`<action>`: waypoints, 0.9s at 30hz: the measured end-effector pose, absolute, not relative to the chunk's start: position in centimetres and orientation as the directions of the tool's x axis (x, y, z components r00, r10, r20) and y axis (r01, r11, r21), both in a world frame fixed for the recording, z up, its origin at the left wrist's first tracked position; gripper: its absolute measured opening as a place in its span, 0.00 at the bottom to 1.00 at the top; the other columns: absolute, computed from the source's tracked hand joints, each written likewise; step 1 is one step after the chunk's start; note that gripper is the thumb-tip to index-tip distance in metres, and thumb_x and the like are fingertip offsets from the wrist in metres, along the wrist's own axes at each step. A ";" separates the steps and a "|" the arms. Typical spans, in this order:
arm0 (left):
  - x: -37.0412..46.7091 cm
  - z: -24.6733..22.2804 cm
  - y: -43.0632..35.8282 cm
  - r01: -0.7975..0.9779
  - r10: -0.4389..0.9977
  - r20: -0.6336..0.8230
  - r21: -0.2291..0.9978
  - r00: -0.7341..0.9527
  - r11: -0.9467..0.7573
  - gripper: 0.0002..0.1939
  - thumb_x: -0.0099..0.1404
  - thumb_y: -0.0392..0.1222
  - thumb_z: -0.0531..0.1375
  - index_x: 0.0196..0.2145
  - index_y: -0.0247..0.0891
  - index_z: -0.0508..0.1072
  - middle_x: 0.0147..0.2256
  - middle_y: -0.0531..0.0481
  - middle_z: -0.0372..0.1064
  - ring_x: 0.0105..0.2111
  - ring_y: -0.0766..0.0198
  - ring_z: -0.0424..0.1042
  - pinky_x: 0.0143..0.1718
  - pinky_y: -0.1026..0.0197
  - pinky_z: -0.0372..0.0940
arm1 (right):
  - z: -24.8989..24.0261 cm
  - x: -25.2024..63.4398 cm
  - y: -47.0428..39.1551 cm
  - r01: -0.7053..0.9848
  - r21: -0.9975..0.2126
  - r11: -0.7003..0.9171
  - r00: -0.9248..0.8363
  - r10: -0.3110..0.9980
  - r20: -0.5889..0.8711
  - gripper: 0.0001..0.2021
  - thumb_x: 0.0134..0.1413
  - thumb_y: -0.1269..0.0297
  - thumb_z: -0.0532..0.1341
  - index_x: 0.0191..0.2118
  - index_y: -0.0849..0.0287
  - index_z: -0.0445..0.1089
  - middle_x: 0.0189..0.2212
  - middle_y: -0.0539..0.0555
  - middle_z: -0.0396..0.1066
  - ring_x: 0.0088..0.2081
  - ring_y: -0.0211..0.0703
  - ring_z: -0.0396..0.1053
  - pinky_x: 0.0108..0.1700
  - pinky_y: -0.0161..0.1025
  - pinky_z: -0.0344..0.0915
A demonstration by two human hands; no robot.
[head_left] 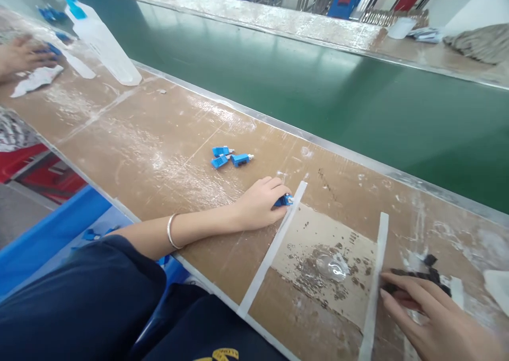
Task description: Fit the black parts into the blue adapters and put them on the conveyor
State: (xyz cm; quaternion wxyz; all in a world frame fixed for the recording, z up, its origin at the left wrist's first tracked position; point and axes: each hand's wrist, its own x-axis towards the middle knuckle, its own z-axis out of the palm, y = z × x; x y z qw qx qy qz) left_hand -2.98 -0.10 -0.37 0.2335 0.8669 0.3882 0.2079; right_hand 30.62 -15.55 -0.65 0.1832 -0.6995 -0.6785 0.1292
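My left hand [260,204] rests on the bench with its fingers closed around a small blue plastic part [283,200], whose pale tip points toward a strip of white tape. Up and to the left of that hand lie three similar blue parts [239,160] in a loose group. At the lower right, my right hand [433,316] has thumb and forefinger curled round a small black piece [389,285], partly hidden by the fingers. More black pieces [430,260] lie just beyond it. Between my hands, a cardboard sheet [358,239] carries a clear, shiny puddle [333,267] and dark wet spots.
White tape strips [267,263] flank the cardboard. Past the bench edge runs a green conveyor belt [278,64]. A white squeeze bottle [105,45] lies at the upper left, near another person's hand [27,56]. A blue bin [59,234] stands beside my lap.
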 end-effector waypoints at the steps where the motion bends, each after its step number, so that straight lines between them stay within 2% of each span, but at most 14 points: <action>1: -3.0 -0.4 -0.1 0.567 0.770 0.186 0.576 0.611 -0.589 0.08 0.66 0.35 0.58 0.42 0.33 0.73 0.40 0.43 0.71 0.42 0.56 0.68 0.48 0.54 0.64 | -0.3 30.7 -15.8 0.902 -0.431 -0.022 0.037 0.999 0.027 0.18 0.53 0.42 0.62 0.37 0.50 0.80 0.37 0.55 0.79 0.26 0.44 0.76 0.21 0.37 0.68; 3: -3.0 -0.5 0.0 0.554 0.769 0.200 0.588 0.607 -0.590 0.08 0.66 0.36 0.57 0.43 0.32 0.72 0.41 0.42 0.71 0.43 0.54 0.68 0.49 0.53 0.63 | 0.3 30.7 -16.5 0.889 -0.454 -0.060 0.054 0.998 -0.026 0.18 0.56 0.44 0.61 0.39 0.50 0.80 0.41 0.56 0.79 0.34 0.47 0.79 0.27 0.37 0.73; 5: -3.0 -0.6 0.1 0.548 0.765 0.211 0.585 0.609 -0.598 0.08 0.66 0.36 0.57 0.43 0.33 0.72 0.41 0.42 0.71 0.44 0.54 0.68 0.50 0.52 0.63 | 0.5 30.2 -17.4 0.841 -0.530 -0.110 0.113 0.993 -0.026 0.16 0.56 0.47 0.63 0.39 0.50 0.80 0.42 0.56 0.79 0.41 0.50 0.78 0.34 0.39 0.75; 7: -2.9 -0.6 0.3 0.547 0.759 0.221 0.574 0.613 -0.609 0.08 0.67 0.37 0.57 0.42 0.33 0.72 0.40 0.43 0.71 0.44 0.54 0.69 0.50 0.52 0.64 | 0.4 29.2 -18.2 0.741 -0.655 -0.147 0.197 0.980 0.003 0.12 0.54 0.50 0.65 0.37 0.51 0.80 0.42 0.56 0.79 0.44 0.50 0.78 0.39 0.42 0.76; 9: -2.9 -0.7 0.5 0.547 0.754 0.233 0.563 0.614 -0.619 0.08 0.67 0.39 0.56 0.42 0.34 0.72 0.40 0.43 0.71 0.44 0.54 0.69 0.50 0.52 0.64 | 0.2 27.7 -18.9 0.574 -0.803 -0.159 0.313 0.949 0.036 0.09 0.53 0.56 0.67 0.36 0.53 0.79 0.40 0.56 0.79 0.44 0.49 0.78 0.43 0.44 0.77; 11: -2.9 -0.7 0.6 0.547 0.750 0.239 0.555 0.617 -0.627 0.09 0.68 0.40 0.56 0.42 0.33 0.72 0.41 0.43 0.71 0.45 0.54 0.69 0.49 0.52 0.64 | -0.1 26.2 -19.3 0.375 -0.917 -0.138 0.427 0.903 0.039 0.05 0.53 0.61 0.68 0.35 0.54 0.79 0.40 0.56 0.80 0.45 0.47 0.78 0.44 0.43 0.77; 13: -2.9 -0.8 0.7 0.548 0.748 0.242 0.550 0.618 -0.630 0.10 0.68 0.41 0.55 0.42 0.33 0.72 0.40 0.43 0.71 0.44 0.54 0.69 0.49 0.52 0.64 | -0.4 25.0 -19.5 0.205 -0.975 -0.088 0.476 0.879 0.021 0.04 0.53 0.66 0.68 0.36 0.54 0.79 0.40 0.56 0.81 0.45 0.45 0.78 0.42 0.41 0.78; 16: -2.9 -0.5 0.5 0.546 0.760 0.223 0.576 0.611 -0.608 0.11 0.68 0.42 0.55 0.42 0.34 0.73 0.40 0.44 0.71 0.44 0.55 0.69 0.49 0.53 0.64 | -0.5 24.1 -19.5 0.093 -0.995 -0.021 0.470 0.882 0.025 0.06 0.55 0.69 0.67 0.38 0.53 0.79 0.40 0.54 0.81 0.44 0.43 0.79 0.42 0.40 0.79; 19: -2.6 0.3 -0.1 0.493 0.767 0.177 0.673 0.617 -0.552 0.11 0.67 0.43 0.56 0.42 0.35 0.73 0.40 0.46 0.73 0.44 0.57 0.70 0.49 0.53 0.63 | -0.2 23.4 -19.2 0.070 -0.998 0.002 0.448 0.893 0.033 0.09 0.58 0.70 0.64 0.41 0.51 0.79 0.41 0.53 0.81 0.46 0.43 0.79 0.43 0.39 0.79; 21: -2.4 1.0 -0.7 0.399 0.762 0.126 0.791 0.635 -0.463 0.09 0.66 0.43 0.58 0.41 0.36 0.74 0.40 0.47 0.73 0.42 0.59 0.70 0.48 0.55 0.64 | 0.2 22.7 -19.1 0.079 -0.997 0.027 0.435 0.898 0.059 0.09 0.59 0.71 0.62 0.41 0.52 0.79 0.42 0.54 0.81 0.46 0.44 0.79 0.42 0.39 0.78; 24: -2.2 2.0 -1.5 0.199 0.729 -0.020 0.967 0.684 -0.160 0.07 0.66 0.41 0.60 0.40 0.35 0.73 0.38 0.49 0.73 0.39 0.63 0.71 0.43 0.59 0.66 | 0.9 21.7 -18.8 0.201 -0.979 0.019 0.414 0.904 0.103 0.09 0.60 0.72 0.62 0.42 0.52 0.78 0.44 0.54 0.80 0.49 0.45 0.77 0.47 0.43 0.77; 27: -2.0 2.1 -2.0 0.069 0.646 -0.165 0.983 0.745 0.172 0.07 0.64 0.38 0.61 0.40 0.35 0.74 0.36 0.50 0.72 0.36 0.66 0.72 0.40 0.61 0.67 | 1.5 21.3 -18.2 0.449 -0.892 0.042 0.263 0.948 0.177 0.14 0.60 0.74 0.62 0.49 0.51 0.75 0.50 0.53 0.77 0.54 0.45 0.73 0.55 0.47 0.72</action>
